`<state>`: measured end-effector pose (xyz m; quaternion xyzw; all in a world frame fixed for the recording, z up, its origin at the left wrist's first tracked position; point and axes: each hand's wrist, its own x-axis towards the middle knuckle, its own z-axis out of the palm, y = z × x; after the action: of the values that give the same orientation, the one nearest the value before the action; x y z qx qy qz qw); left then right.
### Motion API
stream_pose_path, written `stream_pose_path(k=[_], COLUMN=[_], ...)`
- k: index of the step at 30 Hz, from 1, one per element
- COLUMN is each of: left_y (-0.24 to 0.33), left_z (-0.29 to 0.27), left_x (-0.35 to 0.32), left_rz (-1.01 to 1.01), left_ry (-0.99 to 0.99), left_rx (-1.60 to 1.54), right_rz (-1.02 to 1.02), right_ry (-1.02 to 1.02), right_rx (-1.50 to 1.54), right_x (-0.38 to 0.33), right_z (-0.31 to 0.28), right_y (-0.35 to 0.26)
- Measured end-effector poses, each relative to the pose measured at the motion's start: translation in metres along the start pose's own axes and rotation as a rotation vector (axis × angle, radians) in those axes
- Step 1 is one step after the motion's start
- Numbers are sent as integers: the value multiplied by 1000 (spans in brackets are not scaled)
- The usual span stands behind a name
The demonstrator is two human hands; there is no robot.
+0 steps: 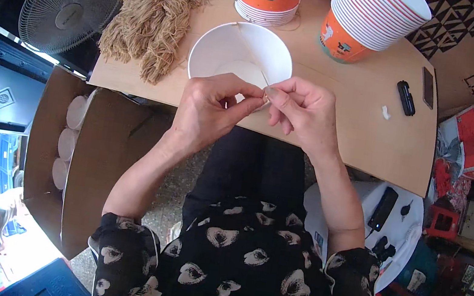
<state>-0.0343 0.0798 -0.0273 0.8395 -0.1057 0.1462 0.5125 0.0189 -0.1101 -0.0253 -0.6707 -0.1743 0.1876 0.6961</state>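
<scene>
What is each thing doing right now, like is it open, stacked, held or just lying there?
white paper bucket: upright, open, empty, a string across it
left hand: pinching the string at the rim
right hand: pinching the same spot
orange bucket stack: nested, tipped on its side
pile of tan strings: loose on the table
fan: cannot tell if running

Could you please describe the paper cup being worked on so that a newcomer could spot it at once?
On the brown table, find the left hand and right hand pinching together. The white cup lies just beyond them, mouth facing up. Unlike the orange stacked cups, it is single.
</scene>
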Motion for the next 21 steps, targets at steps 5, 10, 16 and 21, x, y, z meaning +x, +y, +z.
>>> stream_pose_path(k=[5,10,16,21], left_y=[8,6,4,1], left_z=[-1,-5,-9,-19], left_x=[2,1,5,12], left_rz=[-137,-109,-176,-232], left_ry=[50,5,-41,-132], left_rx=[-50,-39,-107,-74], right_rz=[-5,39,121,95], right_ry=[-2,-18,-84,-127], right_rx=[-22,-15,-16,-27], right_x=[1,3,8,8], right_z=[3,6,-1,-8], right_y=[0,-3,-4,-5])
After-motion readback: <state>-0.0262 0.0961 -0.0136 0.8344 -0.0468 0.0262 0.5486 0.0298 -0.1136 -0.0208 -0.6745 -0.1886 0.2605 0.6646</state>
